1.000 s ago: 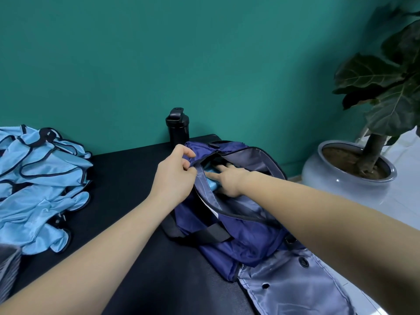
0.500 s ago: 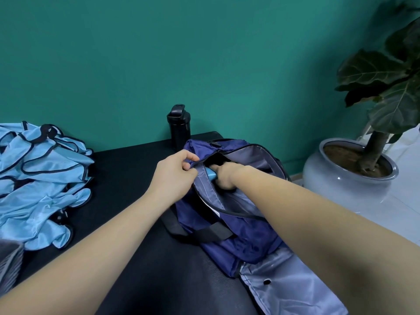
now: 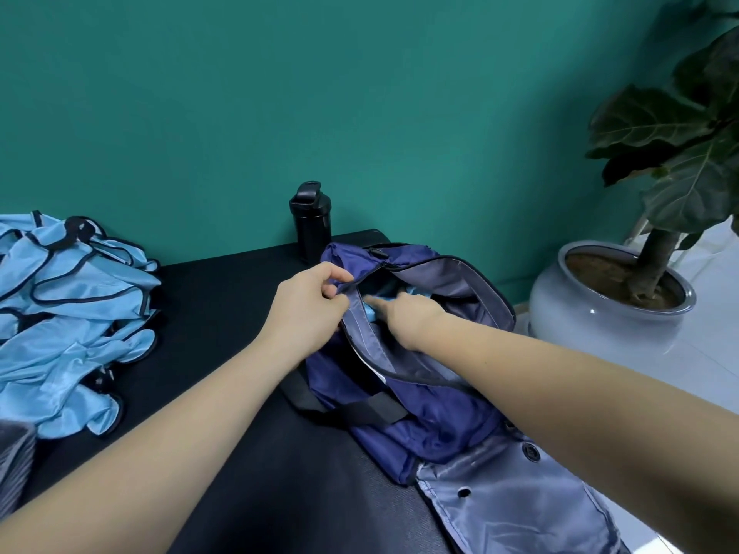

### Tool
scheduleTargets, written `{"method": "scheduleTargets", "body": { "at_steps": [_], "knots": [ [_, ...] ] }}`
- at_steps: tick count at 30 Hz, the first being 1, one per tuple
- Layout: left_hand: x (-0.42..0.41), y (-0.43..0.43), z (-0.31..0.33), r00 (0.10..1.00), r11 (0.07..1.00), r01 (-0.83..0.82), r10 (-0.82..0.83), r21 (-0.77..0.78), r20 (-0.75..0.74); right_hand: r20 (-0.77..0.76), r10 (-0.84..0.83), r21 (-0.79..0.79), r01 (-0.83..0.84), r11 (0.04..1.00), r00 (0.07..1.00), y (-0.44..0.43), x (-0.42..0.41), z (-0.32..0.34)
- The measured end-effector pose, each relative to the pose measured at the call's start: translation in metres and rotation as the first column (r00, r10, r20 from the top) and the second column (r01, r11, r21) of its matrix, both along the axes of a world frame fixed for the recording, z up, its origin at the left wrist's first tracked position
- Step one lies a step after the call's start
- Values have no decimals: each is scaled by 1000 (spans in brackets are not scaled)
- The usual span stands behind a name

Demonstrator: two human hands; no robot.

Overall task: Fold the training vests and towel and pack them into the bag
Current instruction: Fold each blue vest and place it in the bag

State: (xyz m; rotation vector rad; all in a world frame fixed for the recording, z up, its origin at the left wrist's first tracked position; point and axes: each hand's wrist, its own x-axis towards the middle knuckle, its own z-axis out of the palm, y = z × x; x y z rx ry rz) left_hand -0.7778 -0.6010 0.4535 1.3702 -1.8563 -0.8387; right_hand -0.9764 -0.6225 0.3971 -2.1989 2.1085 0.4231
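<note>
A navy bag (image 3: 436, 409) with grey lining lies on the black table (image 3: 224, 313), its top unzipped. My left hand (image 3: 308, 309) pinches the near-left rim of the opening and holds it up. My right hand (image 3: 408, 313) reaches into the opening, its fingers resting on a light blue vest (image 3: 370, 311) inside; most of that vest is hidden by the rim. A loose heap of light blue training vests (image 3: 68, 313) with black trim lies at the table's left side. At the lower left edge a grey ribbed cloth (image 3: 14, 469) peeks in.
A black bottle (image 3: 310, 219) stands at the table's back edge, right behind the bag. To the right, on the white floor, a grey pot (image 3: 600, 325) holds a large-leafed plant. A teal wall closes the back. The bag's grey flap (image 3: 516, 509) hangs off the table's front right.
My right hand has drawn slightly out of the bag's opening and its fingers are showing again. My left hand still holds the rim in much the same place.
</note>
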Motion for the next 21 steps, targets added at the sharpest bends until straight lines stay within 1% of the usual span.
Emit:
{"method": "scheduleTargets", "body": {
  "at_steps": [3, 7, 9, 11, 14, 16, 18, 21],
  "knots": [
    [5, 0, -3, 1000, 1000, 9, -8, -4, 21, 32, -13, -14, 13, 1000, 999, -3, 8, 4],
    [10, 1, -6, 999, 999, 27, -27, 21, 24, 74, -54, 90, 47, 995, 996, 4, 10, 16],
    [11, 6, -8, 997, 999, 50, -50, 14, 60, 122, -86, 98, 74, 992, 989, 17, 7, 32],
    [13, 14, -7, 995, 998, 66, -67, 8, 81, 220, -122, 5, 124, 992, 968, 38, 3, 51],
    [24, 28, -5, 995, 998, 51, -53, 20, 87, 343, -123, -195, 199, 960, 931, 74, 14, 76],
    [37, 40, -5, 997, 999, 18, -20, 35, 69, 366, -72, -326, 200, 924, 928, 98, 36, 82],
    [54, 52, -6, 999, 998, -16, 14, 62, 30, 383, 17, -446, 169, 879, 924, 117, 63, 78],
    [87, 73, -9, 998, 992, -60, 61, 111, -13, 485, 127, -529, 175, 830, 865, 134, 107, 66]
  ]
}}
